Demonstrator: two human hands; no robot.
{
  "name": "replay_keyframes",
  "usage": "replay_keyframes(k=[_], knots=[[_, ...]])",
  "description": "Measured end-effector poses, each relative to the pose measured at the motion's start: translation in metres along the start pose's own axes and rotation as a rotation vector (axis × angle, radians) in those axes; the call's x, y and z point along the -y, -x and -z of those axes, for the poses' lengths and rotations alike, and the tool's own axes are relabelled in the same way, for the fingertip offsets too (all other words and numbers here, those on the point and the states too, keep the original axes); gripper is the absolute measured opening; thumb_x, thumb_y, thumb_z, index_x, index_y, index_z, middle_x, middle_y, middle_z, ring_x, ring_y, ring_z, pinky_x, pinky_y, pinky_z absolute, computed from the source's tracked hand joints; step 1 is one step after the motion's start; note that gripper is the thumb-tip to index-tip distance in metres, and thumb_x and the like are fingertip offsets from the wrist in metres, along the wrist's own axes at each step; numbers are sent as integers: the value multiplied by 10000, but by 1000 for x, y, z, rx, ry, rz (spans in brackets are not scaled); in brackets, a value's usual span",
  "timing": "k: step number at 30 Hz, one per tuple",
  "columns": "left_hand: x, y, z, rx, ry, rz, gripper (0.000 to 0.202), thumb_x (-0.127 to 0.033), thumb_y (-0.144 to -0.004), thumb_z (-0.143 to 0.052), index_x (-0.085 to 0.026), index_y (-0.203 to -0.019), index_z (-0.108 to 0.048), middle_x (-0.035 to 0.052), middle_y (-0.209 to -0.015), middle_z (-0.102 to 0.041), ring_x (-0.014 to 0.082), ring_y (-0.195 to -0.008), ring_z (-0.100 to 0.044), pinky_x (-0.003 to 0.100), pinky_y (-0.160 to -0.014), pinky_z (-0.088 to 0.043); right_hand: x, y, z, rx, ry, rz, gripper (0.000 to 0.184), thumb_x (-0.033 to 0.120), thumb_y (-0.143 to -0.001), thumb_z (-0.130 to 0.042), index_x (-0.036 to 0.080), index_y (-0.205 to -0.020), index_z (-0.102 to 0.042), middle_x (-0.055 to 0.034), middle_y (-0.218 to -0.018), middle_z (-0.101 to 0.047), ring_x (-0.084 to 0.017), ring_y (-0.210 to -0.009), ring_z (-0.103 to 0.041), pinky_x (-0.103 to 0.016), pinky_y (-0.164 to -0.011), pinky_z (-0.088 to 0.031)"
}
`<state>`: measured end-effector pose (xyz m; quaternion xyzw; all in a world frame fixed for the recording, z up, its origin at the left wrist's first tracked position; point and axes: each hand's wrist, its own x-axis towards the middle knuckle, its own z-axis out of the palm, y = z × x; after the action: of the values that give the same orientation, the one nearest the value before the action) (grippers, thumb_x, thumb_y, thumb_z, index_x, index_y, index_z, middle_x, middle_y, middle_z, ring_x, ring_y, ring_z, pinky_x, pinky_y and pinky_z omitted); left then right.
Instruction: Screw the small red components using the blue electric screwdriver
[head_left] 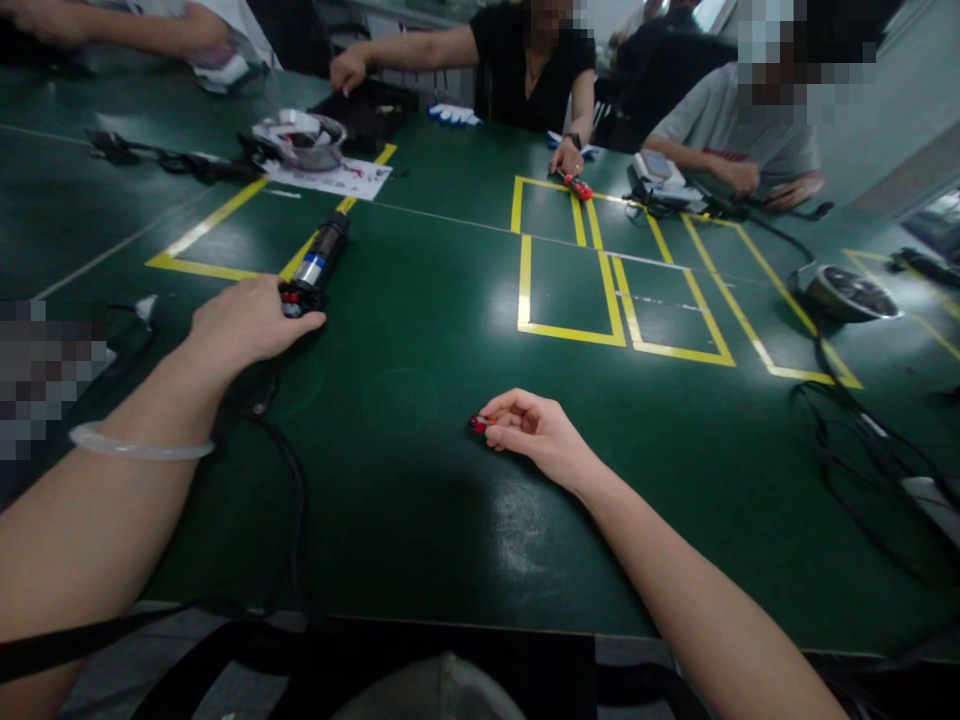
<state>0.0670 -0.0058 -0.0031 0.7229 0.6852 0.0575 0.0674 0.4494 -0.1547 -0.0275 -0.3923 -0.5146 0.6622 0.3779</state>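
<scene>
My left hand [240, 320] reaches to the left side of the table and is closed around the near end of a black cylindrical device [319, 260]. The device lies tilted away from me, with a silver and blue band at its middle and some red at the held end. My right hand [536, 435] is low over the table's middle, thumb and fingers pinched on a small red-and-black piece [478, 424]. A bit of orange shows between those fingers; the piece's exact kind is too small to tell.
Yellow tape rectangles [571, 328] mark the green table [420, 480]. A metal bowl [319, 145] with things in it stands back left, another round metal bowl [851, 293] at right. Black cables [825, 430] run along the right. Across the table, a co-worker's hand [568, 157] touches a red-handled tool [577, 187].
</scene>
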Motion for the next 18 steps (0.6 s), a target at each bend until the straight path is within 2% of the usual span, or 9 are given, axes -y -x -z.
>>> replay_keyframes(k=[2, 3, 8, 12, 15, 18], knots=[[-16, 6, 0, 38, -120, 99, 888, -758, -813, -499, -10, -1290, -537, 250, -1162, -621, 347, -979, -597, 462, -808, -482, 0, 0, 0, -8, 13, 0, 288, 315, -742, -832, 185, -938, -666, 11, -772, -681, -94, -640, -605, -234, -609, -517], [-25, 9, 0, 56, -150, 106, 862, -743, -826, -493, -33, -1313, -535, 250, -1183, -615, 347, -961, -605, 466, -791, -490, 0, 0, 0, -12, 21, 0, 289, 324, -740, -833, 186, -930, -665, 13, -767, -674, -92, -632, -596, -232, -600, -512], [-74, 31, -5, 52, -101, -65, 834, -731, -830, -501, -87, -1359, -521, 244, -1205, -614, 376, -1011, -622, 476, -808, -509, -1, 0, -1, -32, 47, 4, 302, 354, -741, -829, 188, -925, -656, 13, -766, -655, -86, -602, -549, -223, -559, -478], [-111, 54, -10, 68, -67, -175, 718, -676, -848, -512, -138, -1323, -541, 219, -1197, -627, 394, -1044, -633, 451, -792, -515, -3, -1, -1, -64, 90, 36, 281, 339, -768, -800, 194, -953, -647, 17, -748, -630, -94, -601, -532, -231, -559, -466], [-135, 71, -12, 91, -65, -259, 662, -628, -871, -515, -147, -1327, -522, 202, -1201, -633, 388, -1039, -641, 441, -798, -507, -3, -1, -2, -105, 172, 120, 245, 306, -808, -755, 201, -986, -623, 16, -790, -615, -88, -602, -520, -229, -555, -449], [-153, 85, -15, 113, -68, -317, 641, -596, -879, -529, -166, -1354, -497, 181, -1211, -637, 378, -1027, -649, 433, -810, -496, -3, 0, -3, -129, 366, 249, 149, 261, -855, -703, 210, -950, -600, 16, -815, -577, -89, -608, -500, -241, -574, -440]])
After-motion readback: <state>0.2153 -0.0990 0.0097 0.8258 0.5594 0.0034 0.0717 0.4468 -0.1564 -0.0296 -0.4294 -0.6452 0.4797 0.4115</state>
